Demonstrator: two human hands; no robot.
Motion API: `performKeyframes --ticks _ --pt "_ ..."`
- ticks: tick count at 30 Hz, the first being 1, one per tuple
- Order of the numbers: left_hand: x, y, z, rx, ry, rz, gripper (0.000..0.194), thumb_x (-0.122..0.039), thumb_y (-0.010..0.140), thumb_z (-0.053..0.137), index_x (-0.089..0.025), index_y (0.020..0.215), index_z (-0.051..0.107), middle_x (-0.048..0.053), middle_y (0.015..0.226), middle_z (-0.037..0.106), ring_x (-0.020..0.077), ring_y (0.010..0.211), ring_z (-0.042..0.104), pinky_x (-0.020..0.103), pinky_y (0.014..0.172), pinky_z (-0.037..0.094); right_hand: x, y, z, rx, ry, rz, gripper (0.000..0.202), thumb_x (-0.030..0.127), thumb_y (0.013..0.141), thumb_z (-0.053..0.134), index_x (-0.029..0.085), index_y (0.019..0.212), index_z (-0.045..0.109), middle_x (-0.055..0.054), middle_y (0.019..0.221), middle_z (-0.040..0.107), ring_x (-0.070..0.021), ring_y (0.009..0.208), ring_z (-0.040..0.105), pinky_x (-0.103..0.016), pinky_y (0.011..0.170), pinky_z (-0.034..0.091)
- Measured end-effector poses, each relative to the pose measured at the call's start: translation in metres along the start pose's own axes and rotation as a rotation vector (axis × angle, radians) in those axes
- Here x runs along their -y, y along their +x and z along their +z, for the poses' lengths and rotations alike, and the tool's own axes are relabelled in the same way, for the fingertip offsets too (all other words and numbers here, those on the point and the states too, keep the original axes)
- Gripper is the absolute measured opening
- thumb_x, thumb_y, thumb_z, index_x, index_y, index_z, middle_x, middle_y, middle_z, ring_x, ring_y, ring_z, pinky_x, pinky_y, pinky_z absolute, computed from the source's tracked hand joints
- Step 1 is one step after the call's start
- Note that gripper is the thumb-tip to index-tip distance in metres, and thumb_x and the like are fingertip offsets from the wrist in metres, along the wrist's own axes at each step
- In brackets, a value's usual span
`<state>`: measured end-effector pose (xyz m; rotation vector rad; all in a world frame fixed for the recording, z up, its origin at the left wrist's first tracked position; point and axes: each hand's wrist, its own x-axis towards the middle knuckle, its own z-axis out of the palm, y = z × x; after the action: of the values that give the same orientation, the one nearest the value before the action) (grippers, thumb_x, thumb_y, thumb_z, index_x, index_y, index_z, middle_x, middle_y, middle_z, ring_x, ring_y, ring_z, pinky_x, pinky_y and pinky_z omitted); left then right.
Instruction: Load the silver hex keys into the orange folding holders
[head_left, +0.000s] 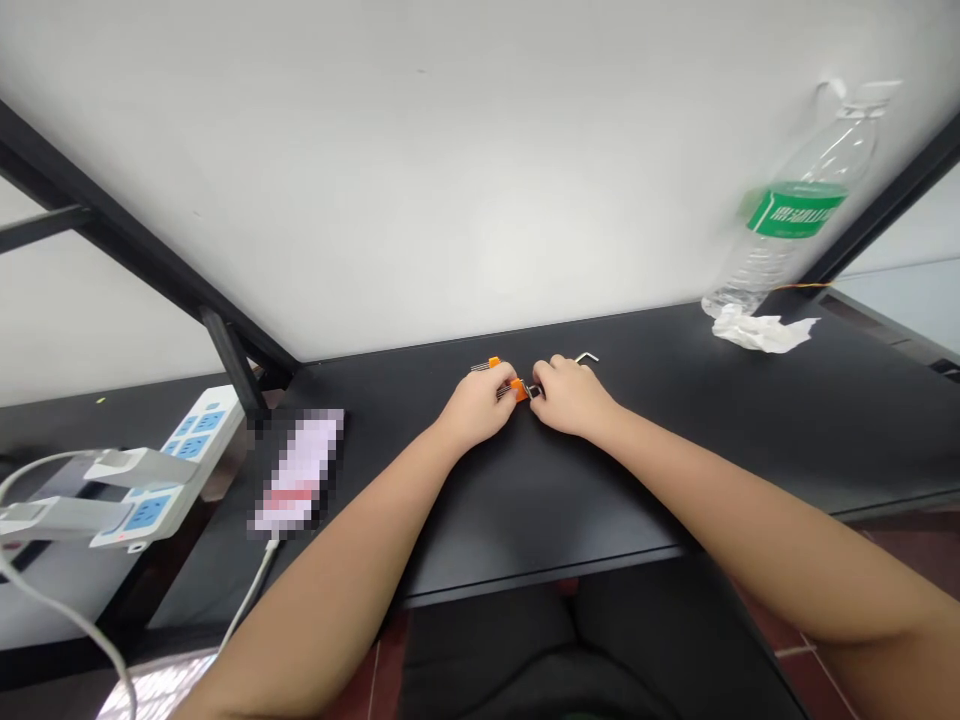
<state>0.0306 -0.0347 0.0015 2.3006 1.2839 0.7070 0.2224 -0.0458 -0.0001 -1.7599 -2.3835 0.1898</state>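
Near the middle of the black tabletop, my left hand (480, 408) is closed around an orange hex key holder (519, 389). Thin metal rods stick out of its orange parts, and my fingers hide much of it. Close on the right, my right hand (574, 398) is closed with its fingertips on a small dark metal piece (535, 391) at the holder's end. Whether that piece is a hex key I cannot tell. Behind the right hand, the bent end of a silvery hex key (589, 357) shows; its other end is hidden.
A phone (300, 470) with a blurred screen lies at the left, a white cable (253, 590) plugged into it. Further left is a white power strip (199, 430) with chargers. A clear bottle (799, 210) and crumpled tissue (765, 330) are at the back right, by the wall.
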Motion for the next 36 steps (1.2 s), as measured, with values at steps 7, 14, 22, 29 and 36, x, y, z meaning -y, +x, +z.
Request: performKeyframes --ticks 7,14,22,29,36 --pt "0.005 -0.001 -0.004 -0.004 0.053 -0.017 0.005 -0.019 0.084 0.053 -0.024 0.082 0.054 -0.001 0.073 0.059 0.0168 0.067 0.054 0.03 0.065 0.041 -0.029 0.006 -0.015 -0.026 -0.079 0.138 0.029 0.025 0.086 0.058 0.019 0.115 0.059 -0.017 0.114 0.058 -0.0331 0.103 0.057 -0.044 0.087 0.045" --pt "0.003 -0.002 -0.002 0.006 0.022 -0.037 0.003 -0.021 0.083 0.055 -0.023 0.082 0.056 -0.001 0.077 0.064 0.0175 0.074 0.059 0.03 0.068 0.042 -0.075 0.013 -0.026 0.079 0.045 0.174 0.045 0.035 0.085 0.063 0.024 0.128 0.06 -0.015 0.133 0.053 -0.0359 0.12 0.051 -0.045 0.094 0.046" --pt "0.0 -0.001 -0.002 0.005 0.027 -0.038 0.005 -0.019 0.083 0.054 -0.023 0.081 0.056 -0.001 0.073 0.06 0.0177 0.074 0.057 0.03 0.066 0.041 -0.07 0.018 -0.01 0.072 0.104 0.123 0.022 0.014 0.084 0.057 0.021 0.103 0.064 -0.01 0.113 0.06 -0.024 0.097 0.06 -0.033 0.082 0.046" --pt "0.001 -0.002 0.0 -0.001 0.023 -0.007 0.004 -0.02 0.084 0.054 -0.023 0.082 0.055 -0.001 0.074 0.061 0.0171 0.074 0.057 0.029 0.067 0.042 -0.056 0.011 -0.015 -0.062 0.06 0.061 0.021 0.018 0.084 0.059 0.02 0.104 0.063 -0.012 0.112 0.062 -0.0288 0.104 0.058 -0.036 0.082 0.046" --pt "0.003 -0.001 0.002 -0.018 0.026 -0.002 0.003 -0.022 0.085 0.055 -0.023 0.082 0.054 -0.001 0.073 0.061 0.0169 0.069 0.055 0.03 0.066 0.041 -0.022 0.003 -0.012 0.14 0.299 -0.184 0.013 0.028 0.085 0.064 0.023 0.096 0.067 -0.002 0.093 0.069 -0.018 0.082 0.061 -0.029 0.071 0.043"
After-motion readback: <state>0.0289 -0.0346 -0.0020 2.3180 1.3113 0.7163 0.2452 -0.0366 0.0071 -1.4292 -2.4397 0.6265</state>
